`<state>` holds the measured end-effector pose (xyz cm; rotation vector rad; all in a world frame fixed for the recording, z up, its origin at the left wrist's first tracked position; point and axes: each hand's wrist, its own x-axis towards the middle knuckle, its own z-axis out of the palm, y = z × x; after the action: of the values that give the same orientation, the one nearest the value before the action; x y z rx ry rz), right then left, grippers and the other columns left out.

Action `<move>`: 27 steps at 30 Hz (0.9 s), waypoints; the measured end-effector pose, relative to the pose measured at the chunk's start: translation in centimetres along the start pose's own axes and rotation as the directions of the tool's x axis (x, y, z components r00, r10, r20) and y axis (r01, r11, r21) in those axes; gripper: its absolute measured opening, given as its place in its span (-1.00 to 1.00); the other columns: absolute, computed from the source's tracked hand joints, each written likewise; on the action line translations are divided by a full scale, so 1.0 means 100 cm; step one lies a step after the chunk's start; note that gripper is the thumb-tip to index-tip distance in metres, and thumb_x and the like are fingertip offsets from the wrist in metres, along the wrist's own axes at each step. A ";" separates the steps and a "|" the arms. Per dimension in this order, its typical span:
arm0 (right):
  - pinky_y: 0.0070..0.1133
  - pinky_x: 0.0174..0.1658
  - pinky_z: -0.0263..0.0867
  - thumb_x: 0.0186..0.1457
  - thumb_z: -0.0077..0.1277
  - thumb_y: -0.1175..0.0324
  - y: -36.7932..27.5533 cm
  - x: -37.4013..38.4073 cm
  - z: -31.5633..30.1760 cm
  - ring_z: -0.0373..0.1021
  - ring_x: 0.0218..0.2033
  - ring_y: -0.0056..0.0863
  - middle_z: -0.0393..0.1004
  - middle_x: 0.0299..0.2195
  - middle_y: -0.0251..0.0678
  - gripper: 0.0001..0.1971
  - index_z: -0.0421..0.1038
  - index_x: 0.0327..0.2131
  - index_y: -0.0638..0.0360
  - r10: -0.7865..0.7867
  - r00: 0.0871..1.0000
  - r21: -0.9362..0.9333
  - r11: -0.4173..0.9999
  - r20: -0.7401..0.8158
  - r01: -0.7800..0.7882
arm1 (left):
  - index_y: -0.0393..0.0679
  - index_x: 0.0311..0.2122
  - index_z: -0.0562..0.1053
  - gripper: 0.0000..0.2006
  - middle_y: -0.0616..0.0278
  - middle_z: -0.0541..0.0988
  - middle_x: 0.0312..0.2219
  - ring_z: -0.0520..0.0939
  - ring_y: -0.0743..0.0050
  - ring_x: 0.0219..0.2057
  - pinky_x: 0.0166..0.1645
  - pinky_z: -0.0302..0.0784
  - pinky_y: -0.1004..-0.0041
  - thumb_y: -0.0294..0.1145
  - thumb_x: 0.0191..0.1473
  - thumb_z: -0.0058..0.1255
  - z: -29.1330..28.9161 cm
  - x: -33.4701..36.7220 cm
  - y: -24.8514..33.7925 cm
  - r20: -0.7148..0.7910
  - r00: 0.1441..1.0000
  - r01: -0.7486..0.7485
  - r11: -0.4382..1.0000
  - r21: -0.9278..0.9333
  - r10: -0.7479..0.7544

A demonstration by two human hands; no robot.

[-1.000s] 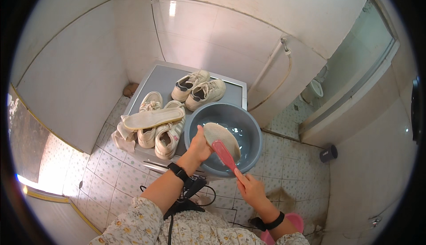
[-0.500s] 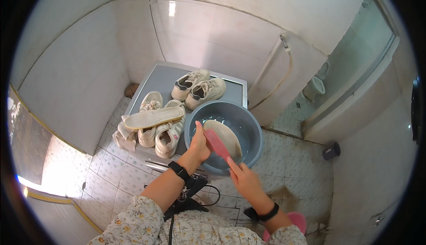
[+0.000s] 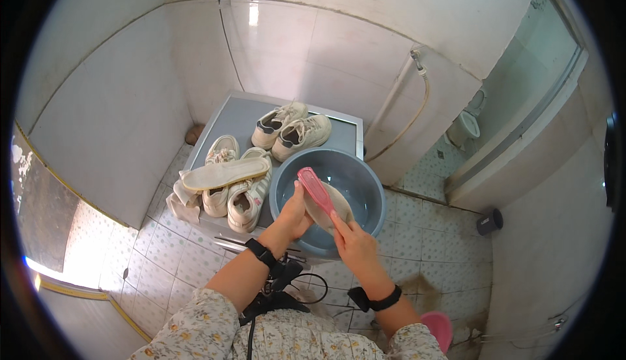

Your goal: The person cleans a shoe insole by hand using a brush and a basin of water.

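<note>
Over a grey-blue basin (image 3: 373,184) with water in it, my left hand (image 3: 293,215) grips a pale shoe insole (image 3: 340,201) by its left edge. My right hand (image 3: 355,246) is closed round the handle of a pink scrubbing brush (image 3: 315,189), whose head lies across the insole. The brush covers part of the insole, and its bristles are turned away from view. Left of the basin, a second insole (image 3: 225,173) rests on top of a pair of white sneakers (image 3: 243,207). Another white pair with dark heels (image 3: 304,136) stands behind them.
Shoes and basin stand on a grey-topped cabinet (image 3: 238,117). A whitish cloth (image 3: 184,207) hangs at its left corner. A tap with a hose (image 3: 427,96) is on the back wall. On the tiled floor are a dark bin (image 3: 489,222) and a pink basin (image 3: 438,329).
The brush has moved up and left along the insole, toward its far end. My right hand has shifted slightly upward with it, while my left hand still holds the insole.
</note>
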<state>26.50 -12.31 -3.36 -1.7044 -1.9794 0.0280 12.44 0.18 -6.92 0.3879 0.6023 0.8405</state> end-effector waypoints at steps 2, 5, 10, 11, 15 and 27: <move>-0.43 -0.54 0.28 0.04 0.03 0.41 0.000 0.003 0.006 0.37 -0.57 -0.29 0.33 -0.52 -0.29 -0.55 0.35 0.06 -0.08 -0.011 1.000 0.007 1.000 -0.013 0.011 | -0.13 0.14 0.22 -0.38 0.11 0.31 0.10 0.32 0.15 0.13 0.19 0.25 0.15 0.14 0.25 -0.62 -0.007 0.005 -0.002 -0.019 1.000 0.006 0.999 -0.051 -0.007; -0.42 -0.54 0.29 0.05 0.01 0.39 0.005 -0.032 -0.015 0.37 -0.58 -0.27 0.33 -0.52 -0.29 -0.56 0.34 0.06 -0.12 -0.024 0.996 -0.017 1.000 0.090 0.026 | -0.14 0.13 0.23 -0.40 0.12 0.37 0.05 0.37 0.15 0.09 0.16 0.29 0.13 0.12 0.26 -0.61 -0.022 0.010 -0.005 -0.024 1.000 0.000 0.987 -0.159 -0.004; -0.44 -0.55 0.27 0.03 0.04 0.40 0.011 -0.032 -0.010 0.35 -0.61 -0.31 0.30 -0.55 -0.31 -0.54 0.35 0.06 -0.14 0.002 0.999 -0.019 1.000 0.046 -0.001 | -0.19 0.15 0.20 -0.38 0.08 0.31 0.10 0.32 0.11 0.13 0.19 0.24 0.13 0.11 0.26 -0.61 -0.003 0.009 -0.005 -0.103 0.994 0.043 0.999 -0.014 -0.044; -0.45 -0.56 0.27 0.03 0.04 0.40 0.005 -0.015 -0.006 0.34 -0.62 -0.33 0.30 -0.55 -0.32 -0.54 0.35 0.06 -0.14 -0.013 1.000 -0.011 1.000 0.016 0.013 | -0.18 0.15 0.20 -0.39 0.08 0.31 0.10 0.33 0.11 0.12 0.18 0.25 0.14 0.11 0.26 -0.61 -0.004 0.008 -0.005 -0.106 0.994 0.034 0.999 -0.009 -0.035; -0.44 -0.56 0.27 0.04 0.04 0.39 0.003 0.002 0.007 0.34 -0.62 -0.32 0.30 -0.54 -0.32 -0.54 0.34 0.07 -0.16 -0.015 1.000 -0.046 0.999 -0.002 0.015 | -0.14 0.15 0.21 -0.40 0.09 0.34 0.08 0.36 0.12 0.10 0.18 0.26 0.15 0.12 0.26 -0.59 -0.007 0.009 -0.003 -0.067 0.998 -0.002 0.999 -0.052 -0.002; -0.43 -0.57 0.26 0.04 0.02 0.39 0.006 0.003 0.004 0.33 -0.62 -0.28 0.31 -0.52 -0.30 -0.53 0.34 0.07 -0.16 -0.014 1.000 -0.026 1.000 -0.011 0.014 | -0.19 0.08 0.26 -0.43 0.07 0.38 0.04 0.40 0.15 0.07 0.14 0.31 0.14 0.08 0.27 -0.56 -0.008 0.008 -0.003 -0.100 0.994 -0.058 0.995 -0.079 0.050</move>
<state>26.83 -11.75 -3.80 -1.7035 -1.9915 -0.0118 12.55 0.72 -7.99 0.2909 0.6479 0.9374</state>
